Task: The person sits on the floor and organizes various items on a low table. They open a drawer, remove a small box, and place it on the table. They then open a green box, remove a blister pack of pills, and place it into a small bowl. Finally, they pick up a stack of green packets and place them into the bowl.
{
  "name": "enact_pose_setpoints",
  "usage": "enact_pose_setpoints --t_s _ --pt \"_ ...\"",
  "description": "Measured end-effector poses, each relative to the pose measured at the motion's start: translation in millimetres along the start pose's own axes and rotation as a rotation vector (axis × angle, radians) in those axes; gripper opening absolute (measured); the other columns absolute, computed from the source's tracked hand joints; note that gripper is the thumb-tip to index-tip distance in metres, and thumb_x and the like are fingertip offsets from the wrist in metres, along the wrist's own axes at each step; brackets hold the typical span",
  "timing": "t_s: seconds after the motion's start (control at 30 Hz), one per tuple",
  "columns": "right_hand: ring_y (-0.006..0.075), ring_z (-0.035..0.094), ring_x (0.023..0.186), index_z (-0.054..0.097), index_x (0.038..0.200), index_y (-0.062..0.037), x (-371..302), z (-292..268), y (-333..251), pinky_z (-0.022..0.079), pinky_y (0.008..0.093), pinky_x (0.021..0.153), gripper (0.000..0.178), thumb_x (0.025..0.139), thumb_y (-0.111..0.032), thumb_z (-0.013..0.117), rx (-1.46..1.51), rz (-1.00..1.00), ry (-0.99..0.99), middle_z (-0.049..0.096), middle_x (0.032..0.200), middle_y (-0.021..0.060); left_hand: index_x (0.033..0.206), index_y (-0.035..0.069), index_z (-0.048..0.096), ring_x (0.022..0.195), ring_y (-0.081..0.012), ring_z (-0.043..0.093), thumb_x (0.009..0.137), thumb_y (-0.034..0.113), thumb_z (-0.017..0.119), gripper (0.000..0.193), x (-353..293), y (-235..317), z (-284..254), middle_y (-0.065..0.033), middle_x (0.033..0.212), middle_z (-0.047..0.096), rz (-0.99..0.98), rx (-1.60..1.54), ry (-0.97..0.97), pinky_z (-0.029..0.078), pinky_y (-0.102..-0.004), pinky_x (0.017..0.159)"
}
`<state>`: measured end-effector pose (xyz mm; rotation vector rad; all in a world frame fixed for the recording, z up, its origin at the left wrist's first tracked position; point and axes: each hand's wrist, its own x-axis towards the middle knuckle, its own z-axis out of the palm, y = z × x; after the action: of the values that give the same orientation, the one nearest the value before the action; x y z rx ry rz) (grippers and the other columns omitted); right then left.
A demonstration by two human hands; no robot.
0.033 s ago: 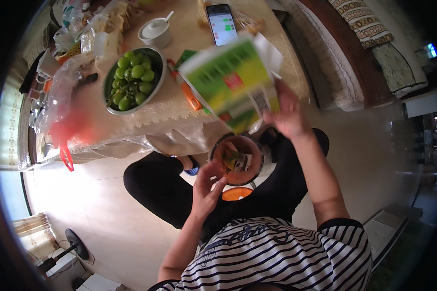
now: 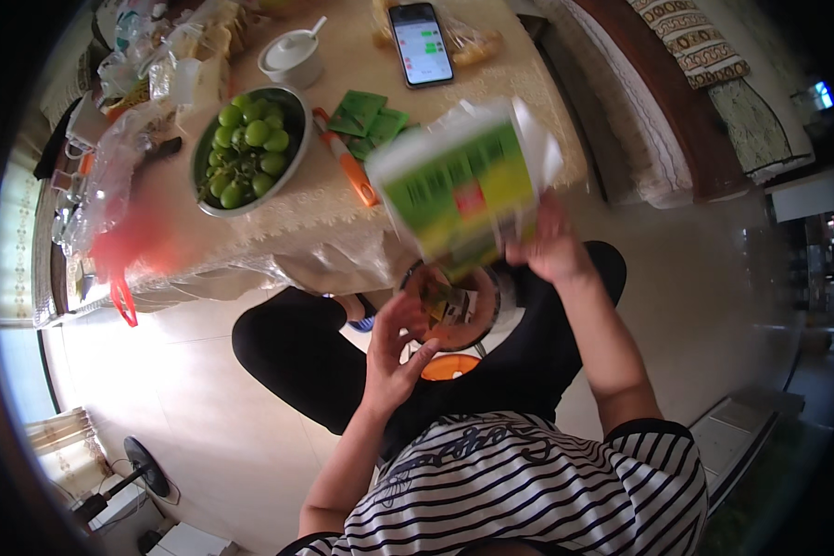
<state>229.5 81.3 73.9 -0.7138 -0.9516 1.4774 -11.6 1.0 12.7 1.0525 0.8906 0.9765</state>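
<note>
My right hand (image 2: 554,243) grips a green and yellow cardboard box (image 2: 426,199) by its near right edge, thumb and fingers pinching the side. The box is tilted and blurred by motion, with white flaps sticking out at its far right end. It hangs between the table edge and a round bin (image 2: 485,320) by my knees, which has a packet (image 2: 452,304) inside. My left hand (image 2: 394,357) hovers at the bin's near left rim, fingers loosely bent and thumb apart, with nothing seen in it. Several green sachets (image 2: 357,113) lie on the table just beyond the box.
On the lace-covered table (image 2: 320,218) stand a metal bowl (image 2: 298,167) of green grapes, a lidded white pot (image 2: 290,63) and a phone (image 2: 422,46). An orange-handled tool (image 2: 352,176) lies beside the bowl. Plastic bags (image 2: 111,176) crowd the left side. A fan (image 2: 146,466) stands lower left.
The box in my right hand has moved nearer to me and slightly right, uncovering more of the green sachets. My left hand has barely moved.
</note>
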Motion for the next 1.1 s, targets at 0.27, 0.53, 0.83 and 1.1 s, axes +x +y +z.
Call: enact_pose_setpoints --t_s 0.27,0.53,0.83,1.1 --pt "0.027 0.035 0.13 0.04 0.123 -0.0043 -84.9 -8.1 51.6 0.027 0.0398 0.109 0.052 0.079 -0.007 0.068 0.252 -0.004 -0.098 0.042 0.13 0.0098 0.141 0.007 0.026 0.131 -0.0267 0.033 0.067 0.004 0.074 0.089 20.8 8.2 14.1 -0.0161 0.146 0.027 0.119 0.263 -0.247 0.029 -0.0349 0.106" --pt "0.0222 0.025 0.135 0.024 0.14 -0.0051 -90.4 -10.8 11.1 0.023 0.0362 0.108 0.096 0.063 -0.005 0.08 -0.281 0.097 -0.233 0.027 0.145 0.0135 0.134 0.006 0.036 0.129 -0.0277 0.036 0.065 0.004 0.075 0.079 8.6 5.9 13.4 -0.017 0.141 0.034 0.079 0.138 -0.156 0.032 -0.0362 0.105" --pt "0.0266 0.053 0.109 0.056 0.116 -0.0007 -86.1 28.0 -63.7 0.038 0.0363 0.096 0.067 0.058 -0.019 0.083 -0.831 -0.198 -0.357 0.058 0.112 0.013 0.132 0.009 0.04 0.124 -0.0284 0.042 0.065 -0.005 0.071 0.075 8.1 23.5 5.1 -0.0141 0.135 0.039 0.061 0.457 -0.125 0.045 -0.0395 0.094" --pt "0.0187 0.058 0.092 0.055 0.11 -0.0037 -84.4 22.0 -24.6 0.043 0.0308 0.086 0.062 0.057 -0.011 0.085 -0.745 0.144 -0.186 0.057 0.103 0.0064 0.137 0.004 0.031 0.112 -0.0245 0.05 0.062 0.009 0.073 0.086 1.4 41.7 -1.8 -0.0133 0.122 0.045 0.086 0.287 -0.156 0.045 -0.0387 0.094"
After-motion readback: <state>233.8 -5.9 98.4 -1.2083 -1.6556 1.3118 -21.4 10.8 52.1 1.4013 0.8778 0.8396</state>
